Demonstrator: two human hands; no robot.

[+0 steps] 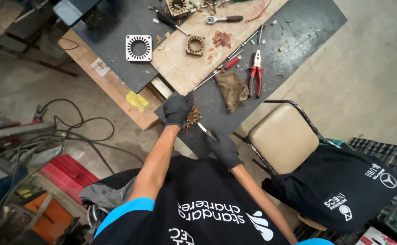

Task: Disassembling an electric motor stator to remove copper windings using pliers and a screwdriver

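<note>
Both gloved: left hand [177, 109] clenched, right hand [223, 146] gripping.

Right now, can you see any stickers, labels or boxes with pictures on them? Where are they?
Yellow sticker: crumpled, on the wooden board's near end.
Pale label: small rectangle, further up that board.
Carton: bottom right corner, white and red.
No screens or signs.

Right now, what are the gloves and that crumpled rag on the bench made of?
The gloves, left hand and right hand, look like dark knitted fabric, matte, maybe rubber-coated. The rag seems brown cloth: it lies in soft, stained folds.
</note>
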